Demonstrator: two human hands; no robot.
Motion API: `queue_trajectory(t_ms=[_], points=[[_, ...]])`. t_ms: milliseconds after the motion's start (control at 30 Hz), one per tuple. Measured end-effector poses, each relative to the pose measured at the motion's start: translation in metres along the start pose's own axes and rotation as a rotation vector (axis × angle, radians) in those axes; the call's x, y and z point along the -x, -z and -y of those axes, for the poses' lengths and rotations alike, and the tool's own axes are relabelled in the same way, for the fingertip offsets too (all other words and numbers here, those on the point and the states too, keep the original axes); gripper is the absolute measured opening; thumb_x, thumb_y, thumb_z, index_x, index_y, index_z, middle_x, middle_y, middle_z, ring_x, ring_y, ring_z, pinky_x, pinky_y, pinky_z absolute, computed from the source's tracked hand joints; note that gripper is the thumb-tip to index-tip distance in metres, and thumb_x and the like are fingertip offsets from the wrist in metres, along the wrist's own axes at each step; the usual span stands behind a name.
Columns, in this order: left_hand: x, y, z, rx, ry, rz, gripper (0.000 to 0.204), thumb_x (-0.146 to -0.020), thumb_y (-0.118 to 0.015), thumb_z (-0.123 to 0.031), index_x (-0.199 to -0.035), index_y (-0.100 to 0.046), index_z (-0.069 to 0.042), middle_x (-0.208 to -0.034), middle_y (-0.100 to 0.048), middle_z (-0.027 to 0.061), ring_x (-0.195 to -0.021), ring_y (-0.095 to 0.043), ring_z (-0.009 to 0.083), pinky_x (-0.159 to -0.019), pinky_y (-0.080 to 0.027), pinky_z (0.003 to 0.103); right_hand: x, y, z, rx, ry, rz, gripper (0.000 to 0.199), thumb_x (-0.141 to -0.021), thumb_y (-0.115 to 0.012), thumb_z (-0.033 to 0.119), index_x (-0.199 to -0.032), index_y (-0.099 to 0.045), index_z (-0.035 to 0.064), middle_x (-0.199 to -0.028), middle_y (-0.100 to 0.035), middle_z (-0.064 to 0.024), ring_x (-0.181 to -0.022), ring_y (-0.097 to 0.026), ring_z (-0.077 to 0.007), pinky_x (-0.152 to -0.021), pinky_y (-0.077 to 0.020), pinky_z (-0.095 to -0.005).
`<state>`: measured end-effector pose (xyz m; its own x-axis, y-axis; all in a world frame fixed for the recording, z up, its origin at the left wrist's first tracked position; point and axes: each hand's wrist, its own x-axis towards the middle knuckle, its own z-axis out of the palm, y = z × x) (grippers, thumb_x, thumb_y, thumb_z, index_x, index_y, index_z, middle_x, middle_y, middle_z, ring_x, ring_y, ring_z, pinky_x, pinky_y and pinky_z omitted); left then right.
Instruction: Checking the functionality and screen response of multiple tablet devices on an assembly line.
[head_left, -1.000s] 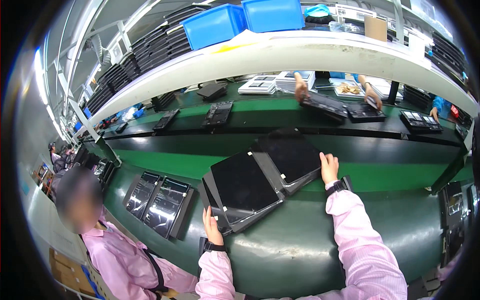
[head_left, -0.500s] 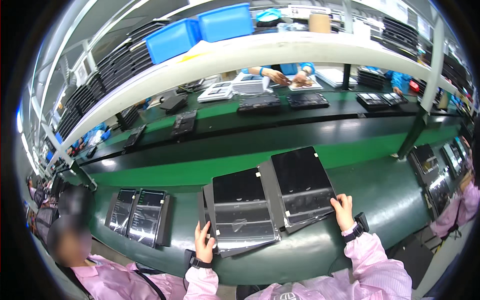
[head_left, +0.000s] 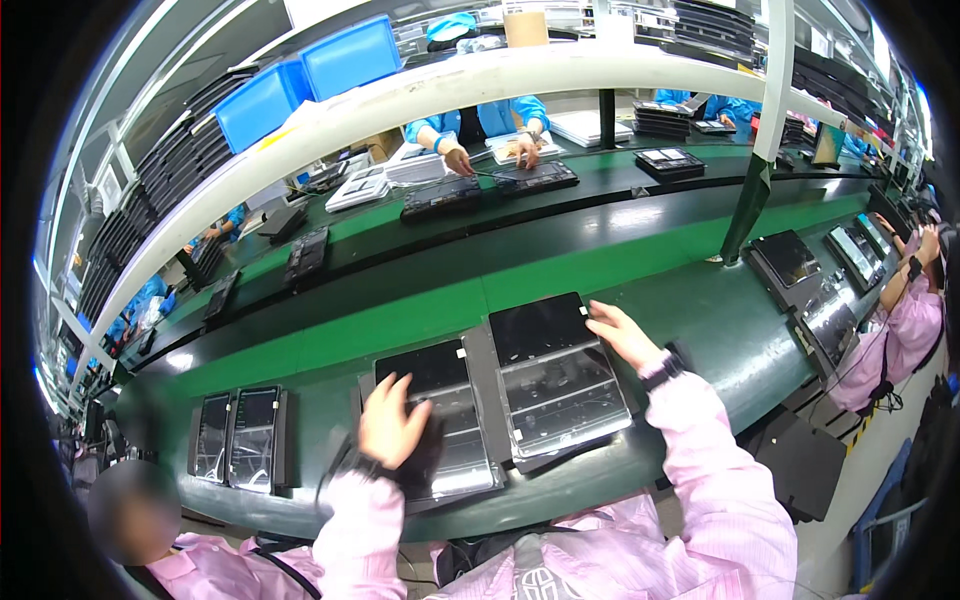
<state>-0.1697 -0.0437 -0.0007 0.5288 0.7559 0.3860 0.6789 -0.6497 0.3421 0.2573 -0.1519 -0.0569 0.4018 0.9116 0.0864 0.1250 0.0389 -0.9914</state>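
Both hands lie open and flat on two dark glossy panels set side by side on the green bench. Spread over the lower left part of the left panel (head_left: 440, 425), the left hand (head_left: 390, 425) grips nothing; the right hand (head_left: 622, 335) rests with its fingers on the right edge of the right panel (head_left: 558, 378), near that panel's upper corner.

Half a second ago the left hand sat at the lower left edge of its panel and the right hand at the lower right corner of the other; now the left has moved onto the panel face and the right has slid up along the edge. The panels themselves have kept their places, touching along their inner sides.

At nine o'clock from the left hand, well apart, lies a pair of smaller panels (head_left: 238, 437) in front of a co-worker. At twelve o'clock, beyond the green conveyor belt (head_left: 420, 320), a person in blue (head_left: 480, 125) works on a keyboard tray (head_left: 535, 180). At three o'clock another pink-sleeved worker (head_left: 905, 325) stands by more panels. A white shelf (head_left: 420, 95) with blue bins (head_left: 352, 55) arches overhead.
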Motion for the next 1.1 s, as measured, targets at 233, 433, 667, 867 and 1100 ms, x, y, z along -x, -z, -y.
queue_trajectory(t_ms=[233,433,667,867,1100], points=[[-0.093,-0.079,-0.042,-0.227,0.309,0.072,0.074,-0.071,-0.066,-0.049,-0.13,-0.058,-0.005,-0.128,-0.056,0.0225,-0.129,-0.045,0.0412,-0.113,-0.023,0.057,-0.041,-0.028,-0.037,0.036,0.149,-0.05,0.089,-0.08,-0.08,0.014,-0.151,-0.028,-0.0051,-0.14,-0.05,-0.0241,-0.123,-0.054,-0.0287,-0.105,-0.0426,-0.0356],[-0.117,-0.081,-0.023,-0.27,0.453,0.169,0.066,-0.072,-0.062,-0.052,-0.118,-0.066,-0.005,-0.123,-0.061,0.0211,-0.121,-0.049,0.0389,-0.11,-0.022,0.063,-0.034,-0.03,-0.038,-0.157,0.091,-0.089,0.07,-0.081,-0.077,0.001,-0.14,-0.039,-0.0064,-0.128,-0.058,-0.0189,-0.12,-0.056,-0.0231,-0.103,-0.0448,-0.0336],[-0.126,-0.092,-0.018,-0.229,0.378,0.157,0.055,-0.079,-0.057,-0.049,-0.111,-0.07,-0.006,-0.114,-0.067,0.0163,-0.116,-0.054,0.0356,-0.109,-0.026,0.056,-0.028,-0.033,-0.021,-0.109,0.007,-0.099,0.07,-0.082,-0.076,0.003,-0.141,-0.038,-0.0056,-0.13,-0.056,-0.0216,-0.12,-0.056,-0.0239,-0.101,-0.0457,-0.0333],[-0.116,-0.085,0.008,0.061,0.236,0.092,0.034,-0.085,-0.06,-0.034,-0.104,-0.072,-0.009,-0.109,-0.07,0.0095,-0.109,-0.059,0.0281,-0.1,-0.034,0.046,-0.027,-0.032,-0.018,-0.154,-0.015,-0.1,0.073,-0.083,-0.076,0.003,-0.144,-0.036,-0.0045,-0.13,-0.056,-0.0224,-0.118,-0.056,-0.0234,-0.098,-0.0479,-0.0316],[-0.117,-0.089,0.022,0.17,0.184,-0.037,0.028,-0.088,-0.061,-0.03,-0.096,-0.075,-0.007,-0.096,-0.074,0.0107,-0.097,-0.066,0.0294,-0.091,-0.04,0.043,-0.03,-0.031,-0.024,-0.205,-0.036,-0.093,0.074,-0.082,-0.076,0.002,-0.144,-0.036,-0.0039,-0.129,-0.056,-0.0211,-0.117,-0.057,-0.0226,-0.099,-0.048,-0.0315]])
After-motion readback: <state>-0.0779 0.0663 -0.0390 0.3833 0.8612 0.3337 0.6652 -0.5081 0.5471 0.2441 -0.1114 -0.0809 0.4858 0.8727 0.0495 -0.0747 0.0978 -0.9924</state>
